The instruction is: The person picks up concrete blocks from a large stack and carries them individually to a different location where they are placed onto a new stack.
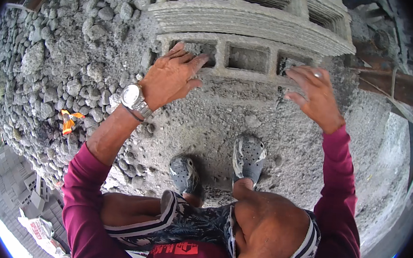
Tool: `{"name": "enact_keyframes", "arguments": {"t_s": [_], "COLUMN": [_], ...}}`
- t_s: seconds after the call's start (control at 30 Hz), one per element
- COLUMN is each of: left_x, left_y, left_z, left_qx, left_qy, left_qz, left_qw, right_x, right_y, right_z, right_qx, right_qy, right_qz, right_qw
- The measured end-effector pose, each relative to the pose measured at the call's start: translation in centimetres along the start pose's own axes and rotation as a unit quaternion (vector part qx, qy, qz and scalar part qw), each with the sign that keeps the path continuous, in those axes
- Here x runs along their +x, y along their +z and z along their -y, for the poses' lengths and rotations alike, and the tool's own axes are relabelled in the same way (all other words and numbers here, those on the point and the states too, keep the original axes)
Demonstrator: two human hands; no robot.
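A grey concrete hollow block (245,75) with three cavities lies on the gritty ground in front of me, right beside a row of similar blocks (248,22). Over its left end is my left hand (172,74), fingers spread above the left cavity and thumb held apart. My right hand (316,95) is at the block's other end, its fingers stretched toward the right cavity and its thumb separate. Both hands look open. Whether the fingertips touch the concrete is hard to tell.
Loose stones (48,81) cover the ground on the left, with an orange wrapper (68,121) among them. A rusty metal bar (392,86) lies at the right. Many grey blocks (11,176) and a white sack (42,232) are at the lower left. My clogs (248,155) stand close to the block.
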State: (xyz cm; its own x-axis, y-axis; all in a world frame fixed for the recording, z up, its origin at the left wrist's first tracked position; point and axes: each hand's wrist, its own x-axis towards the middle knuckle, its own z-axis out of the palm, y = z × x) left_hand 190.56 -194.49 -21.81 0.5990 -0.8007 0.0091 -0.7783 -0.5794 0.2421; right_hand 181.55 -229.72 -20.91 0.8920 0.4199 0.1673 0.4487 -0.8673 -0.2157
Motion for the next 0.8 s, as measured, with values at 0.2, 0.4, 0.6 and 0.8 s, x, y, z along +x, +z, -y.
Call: {"name": "enact_keyframes", "arguments": {"t_s": [0.2, 0.4, 0.6, 0.8], "left_x": [-3.3, 0.7, 1.3, 1.6], "left_y": [-2.8, -0.7, 1.5, 1.6], "left_z": [2.0, 3.6, 3.7, 3.6], "left_qx": [-0.123, -0.147, -0.102, -0.088], "left_qy": [-0.282, -0.416, -0.440, -0.460], "left_qz": [-0.222, 0.086, 0.041, 0.046], "left_qw": [0.925, 0.893, 0.891, 0.882], "right_x": [-4.8, -3.4, -0.5, -0.7], "right_y": [-0.7, 0.2, 1.4, 2.4], "right_z": [-1.0, -2.7, -2.8, -3.4], "right_qx": [0.224, 0.332, 0.040, 0.022], "right_qy": [0.467, 0.481, 0.432, 0.415], "right_qz": [-0.167, -0.059, 0.077, 0.001], "right_qw": [0.839, 0.809, 0.898, 0.909]}}
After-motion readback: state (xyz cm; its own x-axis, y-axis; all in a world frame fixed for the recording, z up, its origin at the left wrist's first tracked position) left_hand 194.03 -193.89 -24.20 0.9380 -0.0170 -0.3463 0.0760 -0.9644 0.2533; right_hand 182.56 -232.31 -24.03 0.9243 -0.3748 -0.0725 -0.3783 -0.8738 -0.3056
